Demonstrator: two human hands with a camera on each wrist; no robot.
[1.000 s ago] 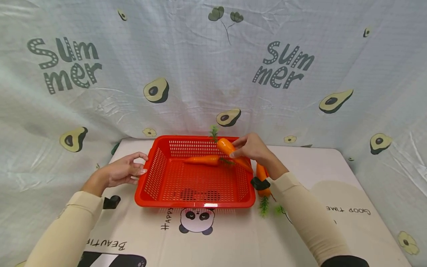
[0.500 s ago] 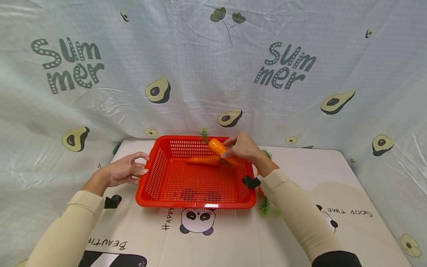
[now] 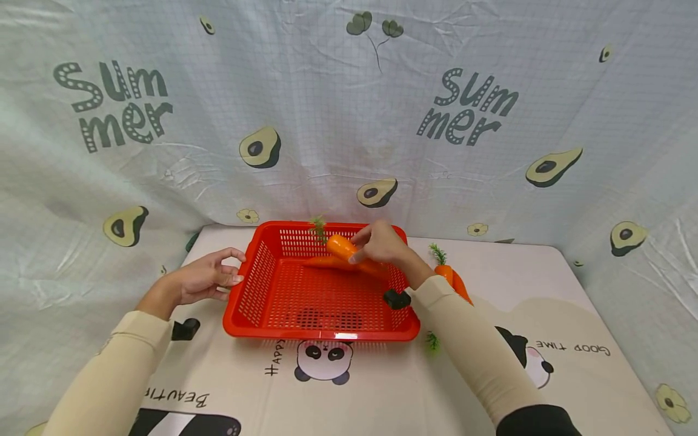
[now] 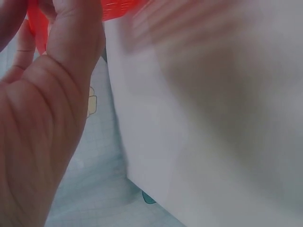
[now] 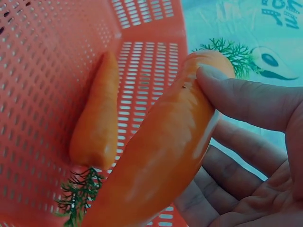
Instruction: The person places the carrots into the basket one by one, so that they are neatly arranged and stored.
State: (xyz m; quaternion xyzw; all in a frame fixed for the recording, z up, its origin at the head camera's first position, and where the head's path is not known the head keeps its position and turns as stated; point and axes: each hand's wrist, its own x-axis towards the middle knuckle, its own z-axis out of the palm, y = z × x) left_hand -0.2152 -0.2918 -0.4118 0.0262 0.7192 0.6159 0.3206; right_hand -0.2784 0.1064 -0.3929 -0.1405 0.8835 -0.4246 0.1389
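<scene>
The carrot (image 3: 340, 247) I hold is orange with green leaves (image 3: 318, 229), the basket (image 3: 272, 333) red, my sleeves (image 3: 109, 369) cream; at twelve o'clock, avocados (image 3: 260, 147) dot the pale curtain (image 3: 327, 91).

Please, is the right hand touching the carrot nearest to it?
Touching. The right wrist view shows it plainly: the thumb of the right hand lies against the carrot near its leafy end, with no visible gap.

R hand (image 5: 253, 146) pinches carrot (image 5: 161, 142), 2nd carrot (image 5: 97, 118) in red bskt (image 5: 38, 94).
</scene>
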